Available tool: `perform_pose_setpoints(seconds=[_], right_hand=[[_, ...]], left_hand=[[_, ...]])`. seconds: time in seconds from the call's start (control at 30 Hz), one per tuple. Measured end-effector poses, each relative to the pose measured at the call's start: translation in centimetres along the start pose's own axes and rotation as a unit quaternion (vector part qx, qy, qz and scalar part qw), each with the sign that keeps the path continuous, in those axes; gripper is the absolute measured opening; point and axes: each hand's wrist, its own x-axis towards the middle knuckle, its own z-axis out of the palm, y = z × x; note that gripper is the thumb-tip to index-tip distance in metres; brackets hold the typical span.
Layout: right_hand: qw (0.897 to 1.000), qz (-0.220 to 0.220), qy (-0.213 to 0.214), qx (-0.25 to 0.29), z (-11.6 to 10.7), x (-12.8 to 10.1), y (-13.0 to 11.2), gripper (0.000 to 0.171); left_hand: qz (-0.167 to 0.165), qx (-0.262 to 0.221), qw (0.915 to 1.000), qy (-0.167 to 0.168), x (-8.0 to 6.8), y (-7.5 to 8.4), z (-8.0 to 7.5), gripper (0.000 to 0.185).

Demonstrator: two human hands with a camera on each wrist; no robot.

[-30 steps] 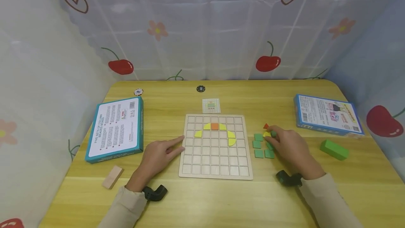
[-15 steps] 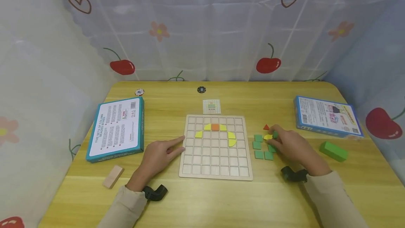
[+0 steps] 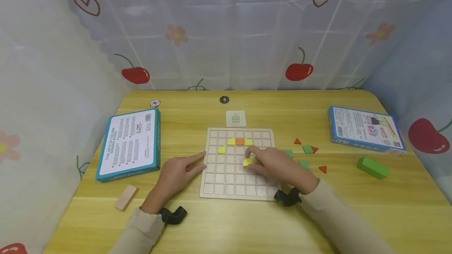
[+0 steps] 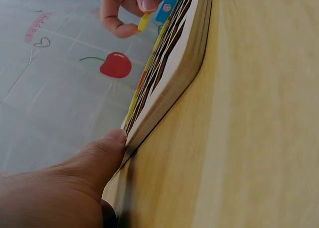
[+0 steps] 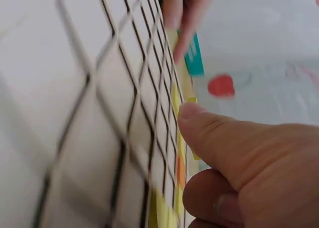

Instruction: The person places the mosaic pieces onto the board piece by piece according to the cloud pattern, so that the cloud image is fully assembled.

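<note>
Yellow piece (image 3: 247, 162) pinched by right hand (image 3: 273, 164) over grid board (image 3: 226, 183), seemingly touching.

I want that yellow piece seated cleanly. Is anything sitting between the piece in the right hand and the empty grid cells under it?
Nothing visible does. The right hand pinches the yellow piece just above the grid board, over bare cells. Other yellow pieces lie apart. The hand hides the cells to its right.

My wooden surface (image 3: 300, 105) is carrying the grid board (image 3: 229, 183), with a teal box (image 3: 128, 143) lying left and a blue box (image 3: 365, 127) right. Green squares (image 3: 307, 149), red triangles (image 3: 322, 169), a green block (image 3: 372, 167) and a pale block (image 3: 125, 197) are lying around it.
</note>
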Motion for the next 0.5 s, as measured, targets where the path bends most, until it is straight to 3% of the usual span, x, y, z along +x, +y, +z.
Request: perform_pose_setpoints(seconds=[0.2,0.5], right_hand=[[0.997,-0.067,-0.02,-0.024,1.8,3.1,-2.6,0.026],[0.994,-0.099,0.02,-0.027,3.8,5.8,-2.6,0.02]], left_hand=[[0.005,0.002,1.0,0.0,0.1,0.1,0.0,0.041],[0.005,0.01,0.9999,-0.007,0.2,0.1,-0.2,0.042]])
